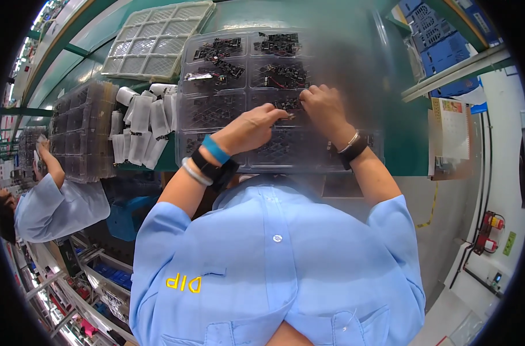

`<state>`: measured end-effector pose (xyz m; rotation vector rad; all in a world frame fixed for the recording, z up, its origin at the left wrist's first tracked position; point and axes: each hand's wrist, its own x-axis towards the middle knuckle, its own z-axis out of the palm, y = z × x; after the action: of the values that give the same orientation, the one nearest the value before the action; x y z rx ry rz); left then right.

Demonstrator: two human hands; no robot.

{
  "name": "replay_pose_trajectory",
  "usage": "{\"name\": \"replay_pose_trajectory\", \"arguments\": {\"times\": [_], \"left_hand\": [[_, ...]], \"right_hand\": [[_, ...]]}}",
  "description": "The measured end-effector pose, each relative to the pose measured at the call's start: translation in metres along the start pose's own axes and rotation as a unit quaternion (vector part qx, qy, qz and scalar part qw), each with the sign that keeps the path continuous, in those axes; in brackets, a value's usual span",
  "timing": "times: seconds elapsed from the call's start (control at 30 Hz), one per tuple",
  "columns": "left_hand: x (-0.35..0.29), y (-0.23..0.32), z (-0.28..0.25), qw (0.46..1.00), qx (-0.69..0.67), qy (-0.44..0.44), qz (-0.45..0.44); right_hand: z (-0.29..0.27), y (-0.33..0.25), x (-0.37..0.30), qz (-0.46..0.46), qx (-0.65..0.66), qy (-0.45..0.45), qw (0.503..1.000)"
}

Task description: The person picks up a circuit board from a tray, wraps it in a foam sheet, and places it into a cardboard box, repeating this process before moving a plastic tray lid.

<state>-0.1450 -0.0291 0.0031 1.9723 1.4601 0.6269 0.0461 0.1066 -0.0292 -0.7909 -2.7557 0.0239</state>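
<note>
A clear plastic compartment tray (180, 124) lies on the green table in front of me, with small dark circuit boards (282, 76) heaped in its compartments. Over its middle, my left hand (252, 130) is closed in a pinch, a small electronic part (290, 116) at its fingertips. Close by on the right, my right hand (329, 109) has its fingers curled together above the tray; what they hold, if anything, is hidden. Blur covers the tray's right side.
Left of the tray lie several white wrapped bundles (140, 115) beside a tall stack of clear trays (81, 132). A white divided tray (158, 40) rests behind them. At far left a co-worker (60, 199) reaches toward the table. Blue crates (444, 57) stand at back right.
</note>
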Motion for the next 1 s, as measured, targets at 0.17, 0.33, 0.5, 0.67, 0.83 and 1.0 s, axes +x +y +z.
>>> {"name": "replay_pose_trajectory", "arguments": {"times": [0.17, 0.33, 0.5, 0.67, 0.83, 1.0], "left_hand": [[0.023, -0.024, 0.015, 0.983, 0.166, 0.033, 0.065], [0.021, -0.02, 0.016, 0.97, 0.24, 0.026, 0.026], [-0.005, -0.018, 0.005, 0.958, 0.244, 0.138, 0.056], [-0.065, -0.057, -0.067, 0.904, 0.252, 0.342, -0.05], [-0.176, -0.166, -0.116, 0.805, 0.366, 0.333, -0.327], [-0.21, -0.22, -0.104, 0.774, 0.412, 0.27, -0.397]], "right_hand": [[0.007, -0.006, 0.007, -0.005, -0.028, 0.006, 1.0], [-0.007, -0.012, 0.006, 0.008, -0.004, 0.003, 1.0], [-0.014, -0.019, 0.01, 0.007, 0.012, -0.032, 0.999], [-0.034, -0.021, 0.004, 0.039, 0.072, -0.015, 0.996], [-0.067, -0.039, 0.005, 0.126, 0.127, -0.06, 0.982], [-0.08, -0.074, 0.004, 0.181, 0.169, -0.073, 0.966]]}}
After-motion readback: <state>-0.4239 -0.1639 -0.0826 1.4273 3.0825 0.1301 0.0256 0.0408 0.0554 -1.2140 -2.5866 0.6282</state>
